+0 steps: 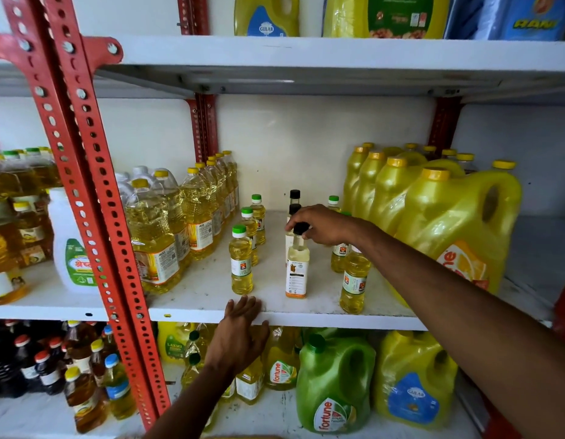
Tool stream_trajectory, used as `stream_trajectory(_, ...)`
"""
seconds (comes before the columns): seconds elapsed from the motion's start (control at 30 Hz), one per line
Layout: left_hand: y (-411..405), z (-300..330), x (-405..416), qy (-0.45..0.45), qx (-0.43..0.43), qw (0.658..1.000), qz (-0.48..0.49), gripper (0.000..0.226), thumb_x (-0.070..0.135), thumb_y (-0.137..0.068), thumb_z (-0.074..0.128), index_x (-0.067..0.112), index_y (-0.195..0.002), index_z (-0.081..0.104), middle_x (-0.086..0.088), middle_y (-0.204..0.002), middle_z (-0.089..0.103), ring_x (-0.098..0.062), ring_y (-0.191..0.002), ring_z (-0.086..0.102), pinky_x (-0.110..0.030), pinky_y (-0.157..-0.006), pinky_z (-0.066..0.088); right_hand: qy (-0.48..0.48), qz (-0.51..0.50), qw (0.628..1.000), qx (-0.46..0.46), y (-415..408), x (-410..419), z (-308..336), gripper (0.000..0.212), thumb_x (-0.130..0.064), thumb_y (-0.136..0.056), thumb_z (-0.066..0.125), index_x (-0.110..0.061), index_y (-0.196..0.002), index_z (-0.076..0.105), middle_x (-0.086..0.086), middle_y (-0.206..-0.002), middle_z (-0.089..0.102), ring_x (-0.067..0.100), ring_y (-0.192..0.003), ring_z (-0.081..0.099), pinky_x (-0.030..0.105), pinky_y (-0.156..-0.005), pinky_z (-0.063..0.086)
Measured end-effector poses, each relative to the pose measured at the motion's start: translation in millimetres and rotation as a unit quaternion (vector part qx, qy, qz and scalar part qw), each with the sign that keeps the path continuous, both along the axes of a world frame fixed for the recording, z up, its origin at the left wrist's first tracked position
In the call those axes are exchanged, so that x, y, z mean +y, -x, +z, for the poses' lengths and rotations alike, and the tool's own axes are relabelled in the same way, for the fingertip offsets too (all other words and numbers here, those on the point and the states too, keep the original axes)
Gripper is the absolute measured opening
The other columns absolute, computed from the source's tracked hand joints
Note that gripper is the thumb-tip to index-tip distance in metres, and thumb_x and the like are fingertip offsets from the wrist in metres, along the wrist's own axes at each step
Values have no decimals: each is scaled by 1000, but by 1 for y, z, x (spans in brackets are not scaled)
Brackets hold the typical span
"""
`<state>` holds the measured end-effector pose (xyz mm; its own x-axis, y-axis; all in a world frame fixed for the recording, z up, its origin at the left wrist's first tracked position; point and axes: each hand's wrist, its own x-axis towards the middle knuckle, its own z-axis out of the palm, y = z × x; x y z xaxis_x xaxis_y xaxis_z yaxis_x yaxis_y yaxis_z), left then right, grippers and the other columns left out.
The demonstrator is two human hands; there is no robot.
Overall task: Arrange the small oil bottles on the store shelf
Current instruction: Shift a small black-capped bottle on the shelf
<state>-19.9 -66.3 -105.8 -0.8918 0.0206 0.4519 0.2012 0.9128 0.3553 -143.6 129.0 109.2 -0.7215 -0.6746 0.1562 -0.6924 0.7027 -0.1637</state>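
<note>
Two bare hands are up at the middle shelf (306, 316) of a white rack with red slotted uprights (94, 191). Nearest, the left hand (240, 331) lies flat with its fingers spread over the shelf's front lip, palm down, holding nothing; its fingertips end just short of the closest green-capped small oil bottle (241, 260).

That bottle heads a file of three green-capped bottles running back into the shelf, the second (250, 228) and the third (258, 213) close behind it. To the right of this file, set apart from it, stands the black-capped bottle (297, 267), pale oil with an orange and white label, upright on the shelf. The right hand (322, 224) reaches in from the right over it, its grip pinched narrow round the black cap, fingertips on both sides of it, so the bottle hangs directly under the grip with its base on or very near the shelf; which, I cannot tell. Two more black caps (295, 202) show in line behind it.

Right of the forearm another green-capped file stands: a front bottle (354, 282), one partly hidden behind the wrist (339, 258), and a far one (333, 202) near the back wall.

Flanking this, large clear oil bottles (167, 236) crowd the left and big yellow jugs (449, 229) the right. Below the shelf sit a green Fortune jug (333, 384) and a yellow jug (412, 381).
</note>
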Motion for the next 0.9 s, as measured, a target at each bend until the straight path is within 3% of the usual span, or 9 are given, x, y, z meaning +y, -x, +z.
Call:
stream_trajectory(0.13, 0, 0, 1, 0, 14, 1000, -1, 68, 56, -87, 33, 13, -139, 47, -11, -148, 47, -23, -142, 34, -41, -120, 17, 14, -12, 1000, -16, 0, -2, 6, 38, -11, -84, 68, -16, -122, 65, 9, -127, 64, 24, -119, 57, 33, -99, 47)
stream_trajectory(0.2, 0, -1, 0, 1, 13, 1000, -2, 69, 56, -87, 33, 14, -140, 46, -11, -148, 46, -22, -142, 33, -42, -120, 17, 25, -17, 999, -13, -3, -3, 6, 36, -18, -85, 69, -15, -121, 65, 10, -122, 66, 23, -112, 60, 26, -89, 44)
stream_trajectory(0.27, 1, -3, -1, 4, 13, 1000, -2, 69, 56, -87, 33, 15, -140, 45, -10, -149, 45, -22, -143, 32, -43, -121, 17, 41, -22, 999, -8, -5, -6, 4, 36, -22, -84, 70, -12, -119, 66, 11, -117, 67, 19, -95, 62, 21, -79, 42)
stream_trajectory(0.37, 3, -4, -2, 8, 8, 1000, -5, 69, 57, -87, 33, 15, -142, 44, -9, -150, 44, -21, -144, 30, -43, -121, 17, 57, -27, 998, -1, -10, -9, 4, 36, -25, -84, 71, -9, -116, 67, 12, -111, 68, 9, -72, 51, 19, -69, 40)
stream_trajectory(0.47, 4, -5, -3, 9, 7, 1000, -5, 69, 57, -87, 35, 16, -142, 44, -9, -150, 44, -21, -143, 31, -43, -121, 18, 54, -38, 998, 3, -12, -10, 5, 39, -27, -82, 73, -8, -116, 68, 12, -111, 69, 12, -79, 53, 21, -74, 39)
stream_trajectory(0.6, 4, -5, -3, 7, 7, 1000, -3, 64, 52, -88, 43, 15, -141, 45, -10, -149, 46, -23, -143, 33, -44, -120, 18, 42, -59, 997, 7, -13, -10, 3, 49, -31, -71, 81, -16, -115, 68, 12, -112, 68, 23, -104, 59, 25, -78, 43)
stream_trajectory(0.8, 2, -3, -1, 7, 0, 1000, -4, 62, 48, -90, 47, 15, -142, 44, -10, -150, 44, -23, -143, 32, -43, -121, 15, 60, -59, 996, 5, -18, -10, 4, 40, -23, -69, 83, -12, -106, 73, 13, -106, 70, 21, -91, 65, 23, -74, 45)
stream_trajectory(0.9, 1, 0, 0, 3, -2, 1000, -2, 62, 48, -89, 47, 14, -141, 44, -11, -150, 45, -23, -143, 32, -42, -121, 14, 65, -53, 996, 2, -24, -8, 5, 38, -20, -70, 83, -10, -106, 73, 13, -102, 71, 13, -71, 60, 25, -71, 48)
